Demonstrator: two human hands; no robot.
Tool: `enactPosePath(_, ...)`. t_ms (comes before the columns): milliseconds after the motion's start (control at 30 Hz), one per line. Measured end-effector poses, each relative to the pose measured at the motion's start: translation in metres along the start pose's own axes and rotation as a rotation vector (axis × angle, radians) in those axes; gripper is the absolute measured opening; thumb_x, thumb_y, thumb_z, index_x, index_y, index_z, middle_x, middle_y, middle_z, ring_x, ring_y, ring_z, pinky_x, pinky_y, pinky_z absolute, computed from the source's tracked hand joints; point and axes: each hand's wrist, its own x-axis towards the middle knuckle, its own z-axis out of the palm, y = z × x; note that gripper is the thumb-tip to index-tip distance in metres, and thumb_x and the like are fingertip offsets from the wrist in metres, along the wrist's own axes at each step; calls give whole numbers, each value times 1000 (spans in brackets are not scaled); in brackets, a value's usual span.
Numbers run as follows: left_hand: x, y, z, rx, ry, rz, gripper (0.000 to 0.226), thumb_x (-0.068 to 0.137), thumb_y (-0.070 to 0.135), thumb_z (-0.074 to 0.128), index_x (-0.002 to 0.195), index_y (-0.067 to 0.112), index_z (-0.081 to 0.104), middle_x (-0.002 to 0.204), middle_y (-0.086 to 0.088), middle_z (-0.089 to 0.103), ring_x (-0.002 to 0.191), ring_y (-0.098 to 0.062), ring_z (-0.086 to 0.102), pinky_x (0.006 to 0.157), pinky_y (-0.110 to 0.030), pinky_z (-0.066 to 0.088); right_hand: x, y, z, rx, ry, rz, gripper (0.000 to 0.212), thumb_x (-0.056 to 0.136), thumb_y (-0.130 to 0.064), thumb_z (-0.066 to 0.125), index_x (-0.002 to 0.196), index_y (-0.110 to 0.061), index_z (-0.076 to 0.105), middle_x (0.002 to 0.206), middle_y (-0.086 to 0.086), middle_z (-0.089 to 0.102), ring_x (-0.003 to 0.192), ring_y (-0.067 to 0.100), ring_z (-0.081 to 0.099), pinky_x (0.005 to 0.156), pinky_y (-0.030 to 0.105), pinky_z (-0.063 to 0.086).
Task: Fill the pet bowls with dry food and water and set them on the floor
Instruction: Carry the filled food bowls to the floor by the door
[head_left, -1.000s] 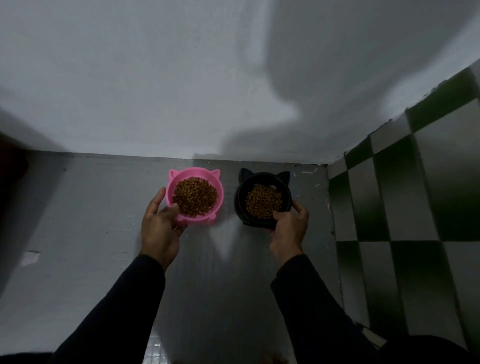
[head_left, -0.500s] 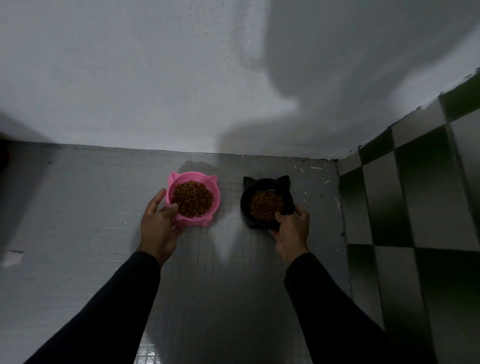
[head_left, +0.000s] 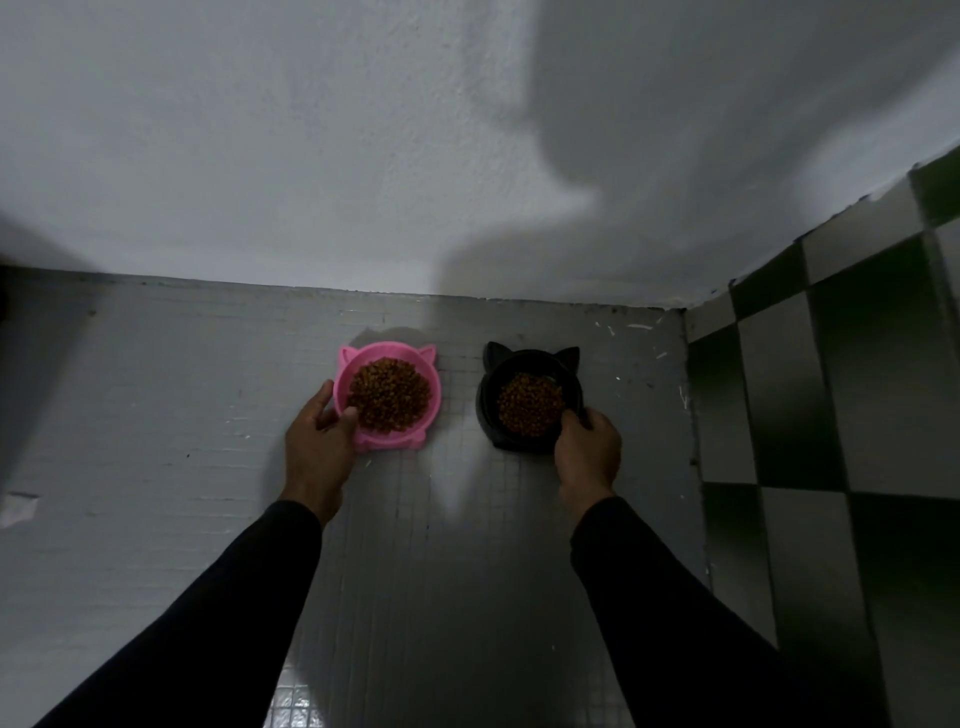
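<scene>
Kibble in both bowls, and I've got one in each hand. My left hand (head_left: 317, 447) grips the near-left rim of the pink cat-eared bowl (head_left: 387, 400), thumb hooked over the edge beside the brown dry food (head_left: 389, 393). Just to its right, a strip of grey tiled floor (head_left: 457, 519) apart, sits the black cat-eared bowl (head_left: 530, 400), its own kibble (head_left: 531, 404) heaped inside. My right hand (head_left: 589, 454) clamps its near-right rim. Both bowls sit low near the white wall (head_left: 363, 156); green checkered tiles (head_left: 831, 415) on the right.
</scene>
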Motion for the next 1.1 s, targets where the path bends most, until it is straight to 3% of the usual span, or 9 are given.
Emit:
enactPosePath(33,1,-2,0,27,6,10,48,103,3,52,144,27,56,134,-3,64,124,-24,61,104,-56,52,3,2,-1,-37,13,-35,15,96,-18,58,82,-17,63,91,3,62,87,19,59,77,26,44)
enactPosePath(133,6,-5,-2,74,42,41,48,100,1,56,142,25,58,133,-8,66,121,-26,64,100,-55,55,9,6,-5,-104,44,-71,19,99,-17,58,93,-6,73,94,6,69,86,21,61,75,23,42)
enactPosePath(367,11,-10,-4,100,135,54,43,96,3,64,136,18,64,125,-3,71,114,-23,69,100,-53,56,12,2,-11,-142,77,-102,19,100,-14,57,89,-10,71,88,3,66,85,22,63,71,21,39)
enactPosePath(500,15,-13,-3,139,195,72,40,93,4,67,129,22,70,113,-2,76,108,-23,71,100,-52,56,15,0,-14,-132,86,-111,24,101,-12,56,116,-3,73,102,2,66,91,19,58,81,21,41)
enactPosePath(667,9,-8,2,187,209,72,40,97,7,65,136,15,65,122,-3,71,112,-21,67,104,-44,53,22,3,-15,-145,60,-113,19,102,-14,56,93,-8,72,100,8,71,91,24,65,79,22,44)
enactPosePath(767,7,-8,5,208,245,65,43,98,5,64,140,9,60,121,0,66,112,-17,60,102,-32,46,24,4,-15,-162,52,-91,30,103,-16,56,126,1,68,125,12,68,109,24,63,90,22,43)
enactPosePath(833,5,-7,8,221,255,61,45,97,5,65,141,6,58,122,-2,65,112,-16,59,101,-31,44,25,4,-16,-170,39,-87,37,104,-17,54,137,0,61,134,12,64,120,28,61,94,21,40)
enactPosePath(967,2,-5,8,286,254,60,41,97,7,66,137,6,60,120,-6,68,112,-21,61,101,-35,47,25,7,-17,-259,-8,-135,38,104,-21,55,136,-1,61,136,14,62,120,30,61,96,26,46)
enactPosePath(1100,-3,-1,6,387,215,70,29,95,11,68,123,12,68,111,-6,71,106,-25,64,90,-34,47,20,12,-23,-333,-48,-237,24,98,-17,59,115,-6,72,114,15,69,101,29,66,84,26,48)
